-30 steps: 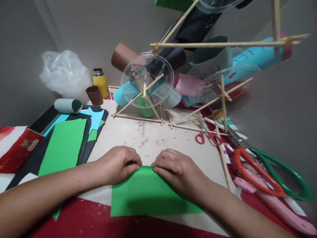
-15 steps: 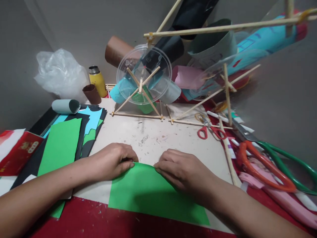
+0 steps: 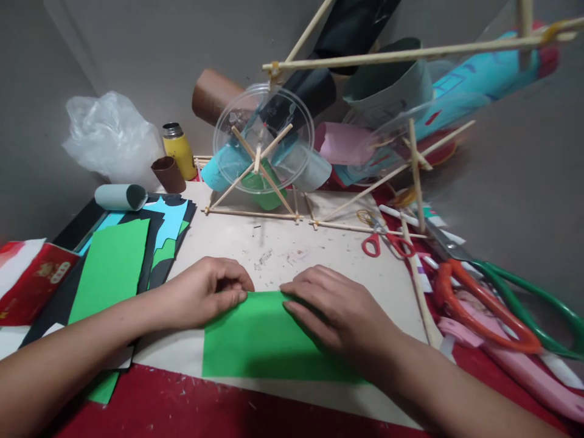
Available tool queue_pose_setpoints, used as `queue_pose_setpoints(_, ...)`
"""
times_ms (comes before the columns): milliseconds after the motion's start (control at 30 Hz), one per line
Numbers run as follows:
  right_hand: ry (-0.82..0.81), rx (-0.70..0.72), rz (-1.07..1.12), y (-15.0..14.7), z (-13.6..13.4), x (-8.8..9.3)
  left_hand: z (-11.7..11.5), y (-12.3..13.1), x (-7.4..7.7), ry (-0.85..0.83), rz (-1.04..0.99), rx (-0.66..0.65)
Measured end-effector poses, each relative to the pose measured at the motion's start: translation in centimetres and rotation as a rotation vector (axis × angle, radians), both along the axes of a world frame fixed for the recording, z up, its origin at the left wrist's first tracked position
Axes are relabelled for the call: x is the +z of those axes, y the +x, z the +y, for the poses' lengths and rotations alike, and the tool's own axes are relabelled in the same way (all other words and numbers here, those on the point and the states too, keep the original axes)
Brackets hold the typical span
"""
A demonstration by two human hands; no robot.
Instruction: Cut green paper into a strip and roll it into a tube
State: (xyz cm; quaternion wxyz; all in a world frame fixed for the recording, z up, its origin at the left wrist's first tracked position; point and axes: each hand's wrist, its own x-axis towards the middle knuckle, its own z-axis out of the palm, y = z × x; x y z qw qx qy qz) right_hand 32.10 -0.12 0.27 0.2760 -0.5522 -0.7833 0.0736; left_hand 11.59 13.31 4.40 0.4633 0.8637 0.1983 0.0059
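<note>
Green sheet (image 3: pixel 260 340), one: lay over the near middle of the board (image 3: pixel 219 243), flat for most of its extent. Near edge now almost level, having slanted down to the right half a second earlier; near right corner concealed by the right hand.

Left hand (image 3: pixel 212 289): over the near left part of the board; thumb and forefinger pinched the sheet's far edge, other fingers curled.

Right hand (image 3: pixel 337 304): over the near right part of the board; thumb and fingers slightly parted at the same edge, looser than half a second before. Whether any paper was nipped between them could not be told.

Significance: the far edge, bowed earlier, ran straighter between the hands. Judged, the sheet had been squared up and the right grip eased, while that edge bore no clear roll or fold; the edge work seemed barely advanced.

Surroundings: desk (image 3: pixel 155 401), red-covered, beneath the board. Green strip (image 3: pixel 109 261) and dark sheets, left of the board. Grey paper tube (image 3: pixel 116 197), at the board's far left. Stick frame (image 3: pixel 250 214) with a clear plastic disc, on the far part of the board. Small red-handled scissors (image 3: pixel 371 246), on the board's far right. Large scissors, orange loop (image 3: pixel 441 292) and green loop, right of the board.
</note>
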Motion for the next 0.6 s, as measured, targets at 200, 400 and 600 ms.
queue_pose_setpoints(200,-0.024,-0.227,0.377,-1.6,-1.5,3.7,-2.3,-1.4,4.0,0.169,-0.268,0.376)
queue_pose_setpoints(400,-0.633,-0.151,0.939,-4.4,-1.9,3.9,-7.3,-1.5,2.0,0.515,-0.299,0.068)
queue_pose_setpoints(600,-0.856,-0.15,1.044,-4.7,-1.1,2.6,-8.1,-0.7,0.7,0.417,-0.208,-0.227)
